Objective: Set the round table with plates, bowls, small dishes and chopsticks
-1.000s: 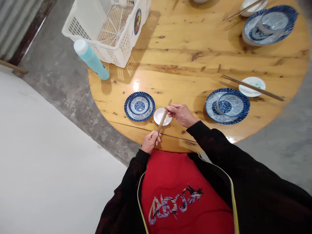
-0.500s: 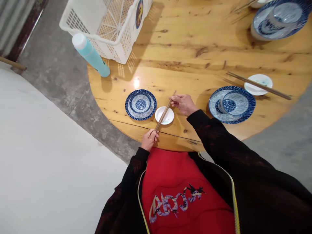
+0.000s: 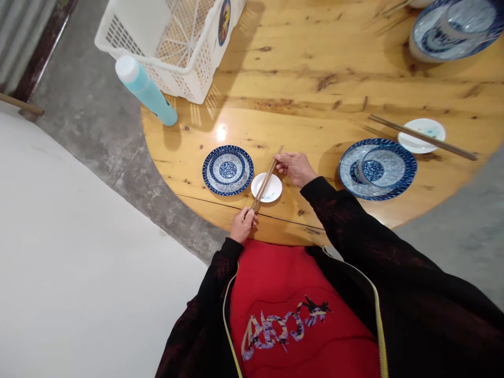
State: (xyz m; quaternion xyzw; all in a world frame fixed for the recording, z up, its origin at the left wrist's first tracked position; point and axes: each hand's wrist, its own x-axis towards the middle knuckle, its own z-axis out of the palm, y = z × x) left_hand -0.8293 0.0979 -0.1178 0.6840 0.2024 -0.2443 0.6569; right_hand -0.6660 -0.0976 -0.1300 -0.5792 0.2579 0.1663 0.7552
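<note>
A pair of brown chopsticks (image 3: 265, 183) lies slantwise over a small white dish (image 3: 274, 192). My left hand (image 3: 243, 224) is closed on their near end by the table edge. Toward the far end, the fingers of my right hand (image 3: 296, 168) pinch the same chopsticks. Just left of the dish sits a blue-and-white patterned plate (image 3: 209, 185); whether a smaller dish is stacked in it is hard to make out. Right of my right hand stands another blue-patterned plate (image 3: 346, 178) bearing a bowl (image 3: 388, 163).
A second chopstick pair (image 3: 444, 145) rests across a white dish (image 3: 421, 128) at the right. More blue-patterned tableware (image 3: 433, 44) stands at the upper right. A white plastic basket (image 3: 202, 79) and a light-blue bottle (image 3: 147, 92) occupy the upper left of the round wooden table (image 3: 291, 105).
Both hands keep hold of the chopsticks, which stay over the dish almost unmoved. The whole view has shifted very slightly.
</note>
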